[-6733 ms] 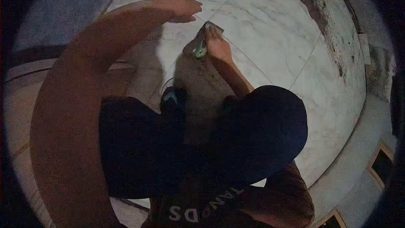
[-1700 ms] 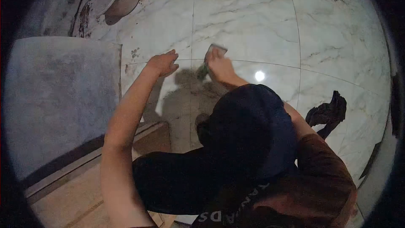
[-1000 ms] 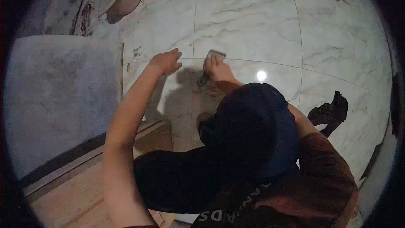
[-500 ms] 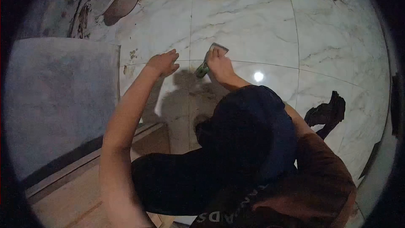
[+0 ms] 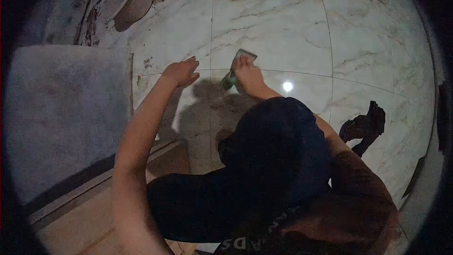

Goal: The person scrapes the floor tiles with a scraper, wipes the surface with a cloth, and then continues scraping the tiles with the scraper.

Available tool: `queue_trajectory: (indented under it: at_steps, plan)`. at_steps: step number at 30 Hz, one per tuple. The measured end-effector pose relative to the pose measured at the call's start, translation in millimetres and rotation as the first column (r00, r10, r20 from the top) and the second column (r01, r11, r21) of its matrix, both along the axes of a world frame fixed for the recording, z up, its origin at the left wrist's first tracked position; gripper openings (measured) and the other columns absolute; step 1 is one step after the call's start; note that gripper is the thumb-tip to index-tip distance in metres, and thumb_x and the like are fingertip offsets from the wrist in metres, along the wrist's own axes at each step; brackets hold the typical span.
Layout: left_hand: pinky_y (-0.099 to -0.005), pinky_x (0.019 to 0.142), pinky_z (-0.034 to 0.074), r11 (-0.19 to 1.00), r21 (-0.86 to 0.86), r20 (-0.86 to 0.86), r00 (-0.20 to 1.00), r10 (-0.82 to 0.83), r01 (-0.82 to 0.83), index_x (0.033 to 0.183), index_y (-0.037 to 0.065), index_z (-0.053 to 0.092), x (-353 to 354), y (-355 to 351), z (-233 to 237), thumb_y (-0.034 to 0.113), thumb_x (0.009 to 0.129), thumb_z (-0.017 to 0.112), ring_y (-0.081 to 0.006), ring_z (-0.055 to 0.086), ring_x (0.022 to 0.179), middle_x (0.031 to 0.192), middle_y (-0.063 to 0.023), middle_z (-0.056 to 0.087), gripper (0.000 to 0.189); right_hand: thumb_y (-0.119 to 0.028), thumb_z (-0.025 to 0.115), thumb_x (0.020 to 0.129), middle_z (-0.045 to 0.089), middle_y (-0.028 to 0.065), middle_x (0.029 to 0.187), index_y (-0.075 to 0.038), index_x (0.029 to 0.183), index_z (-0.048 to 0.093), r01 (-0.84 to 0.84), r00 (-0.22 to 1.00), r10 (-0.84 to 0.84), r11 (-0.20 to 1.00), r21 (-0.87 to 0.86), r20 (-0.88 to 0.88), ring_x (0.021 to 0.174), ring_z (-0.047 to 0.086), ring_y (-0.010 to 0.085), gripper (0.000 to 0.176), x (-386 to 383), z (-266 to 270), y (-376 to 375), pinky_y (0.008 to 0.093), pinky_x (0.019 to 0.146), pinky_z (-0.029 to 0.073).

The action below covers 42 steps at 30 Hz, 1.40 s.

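My right hand is closed around a putty knife with a green handle. Its flat grey blade points away from me, close over the marbled tile floor by a joint line. To the left, my left hand is held over the same floor, fingers stretched out and nothing in them. The shadow of my head and arms falls on the tiles between the two hands. My knee and dark clothing hide the floor nearest me.
A pale bucket leans at the upper left, near dirt along the floor's edge. At left lies a large grey slab, with a brown wood-look surface below it. A black object rests on the tiles at right.
The putty knife's handle has swung slightly to the right and is blurred, still in my right hand. My left hand has hardly moved; the view has shifted a little.
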<state>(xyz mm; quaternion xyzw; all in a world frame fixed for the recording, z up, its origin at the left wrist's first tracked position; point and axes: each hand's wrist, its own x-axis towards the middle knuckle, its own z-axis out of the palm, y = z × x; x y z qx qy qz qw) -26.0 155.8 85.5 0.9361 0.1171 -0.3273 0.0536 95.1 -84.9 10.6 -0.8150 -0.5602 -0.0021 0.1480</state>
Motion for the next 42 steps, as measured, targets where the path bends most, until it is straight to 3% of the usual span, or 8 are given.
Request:
queue_trajectory:
  at_steps: [3,6,15,19,31,35,39,42]
  plan:
    - [-0.0438,0.111,0.04,0.999,0.045,-0.066,0.998,0.02,-0.017,0.147,0.015,0.043,3.6,-9.5,13.7,0.047,0.098,0.053,-0.0313,0.047,0.135,0.158,-0.0097,0.034,0.06,-0.004,0.057,0.084,0.054,0.0397,0.125,0.018,0.121,0.051,0.074,0.964,-0.109,0.986,-0.147,-0.244,0.115,0.059,0.0483,0.044,1.0,12.5,3.1,0.0498,0.086,0.057]
    - [-0.0447,0.111,0.041,1.0,0.013,-0.021,1.0,0.008,-0.008,0.148,0.015,0.042,-2.6,0.6,0.9,0.047,0.098,0.052,-0.0317,0.047,0.135,0.159,-0.0092,0.033,0.06,-0.004,0.059,0.081,0.056,0.0369,0.121,0.018,0.123,0.051,-0.052,0.992,0.043,0.996,0.076,0.117,0.107,0.061,0.0464,0.048,-18.9,-32.7,-10.2,0.0461,0.079,0.059]
    - [-0.0449,0.109,0.043,0.999,0.043,-0.094,0.996,0.009,-0.005,0.144,0.012,0.043,5.2,-5.5,6.7,0.044,0.098,0.052,-0.032,0.05,0.133,0.156,-0.0095,0.037,0.057,-0.007,0.059,0.08,0.061,0.0284,0.11,0.014,0.114,0.055,-0.032,0.976,-0.002,0.987,0.155,0.218,0.095,0.066,0.0375,0.039,-1.3,-26.2,-15.5,0.041,0.07,0.06]
    - [-0.0439,0.109,0.042,0.998,0.014,-0.071,0.996,0.057,-0.056,0.144,0.011,0.044,1.7,-7.7,13.9,0.042,0.097,0.053,-0.0316,0.049,0.133,0.156,-0.01,0.038,0.057,-0.01,0.075,0.067,0.055,0.0251,0.125,0.01,0.125,0.046,0.136,0.968,-0.146,0.989,-0.062,-0.203,0.116,0.058,0.0371,0.068,38.0,21.5,-16.6,0.0434,0.071,0.058]
    - [-0.046,0.107,0.045,1.0,-0.011,-0.01,1.0,0.006,-0.006,0.143,0.012,0.045,-1.2,-2.8,4.8,0.04,0.097,0.053,-0.0334,0.051,0.131,0.158,-0.0116,0.034,0.055,-0.009,0.068,0.073,0.054,0.0252,0.133,0.009,0.135,0.044,0.007,0.993,-0.025,0.988,-0.153,-0.116,0.114,0.058,0.0387,0.069,30.4,18.0,-28.2,0.0455,0.077,0.059]
    - [-0.046,0.106,0.045,1.0,-0.001,-0.019,1.0,0.01,-0.01,0.143,0.012,0.045,0.0,-5.6,10.5,0.041,0.096,0.052,-0.0328,0.052,0.13,0.158,-0.0121,0.034,0.056,-0.003,0.057,0.078,0.06,0.027,0.103,0.013,0.11,0.054,-0.087,0.986,0.052,0.972,0.22,0.16,0.104,0.06,0.0438,0.036,43.2,-22.7,-43.3,0.0473,0.068,0.058]
    - [-0.0458,0.107,0.044,0.999,0.03,-0.116,0.993,0.039,-0.036,0.144,0.011,0.044,5.0,-14.7,29.3,0.043,0.096,0.051,-0.0316,0.051,0.131,0.158,-0.0122,0.034,0.058,-0.004,0.062,0.075,0.06,0.0278,0.107,0.01,0.115,0.054,-0.01,0.967,-0.043,0.978,-0.206,-0.253,0.094,0.064,0.0421,0.043,86.8,49.2,-27.1,0.049,0.067,0.057]
    - [-0.0454,0.107,0.044,0.998,-0.001,-0.072,0.996,0.055,-0.055,0.144,0.011,0.044,5.4,-11.1,27.1,0.043,0.096,0.051,-0.0313,0.051,0.131,0.158,-0.0114,0.034,0.058,-0.006,0.063,0.075,0.06,0.0287,0.111,0.012,0.114,0.053,-0.117,0.993,0.114,0.985,0.13,0.031,0.094,0.064,0.0428,0.043,32.5,-19.6,-45.6,0.0477,0.07,0.058]
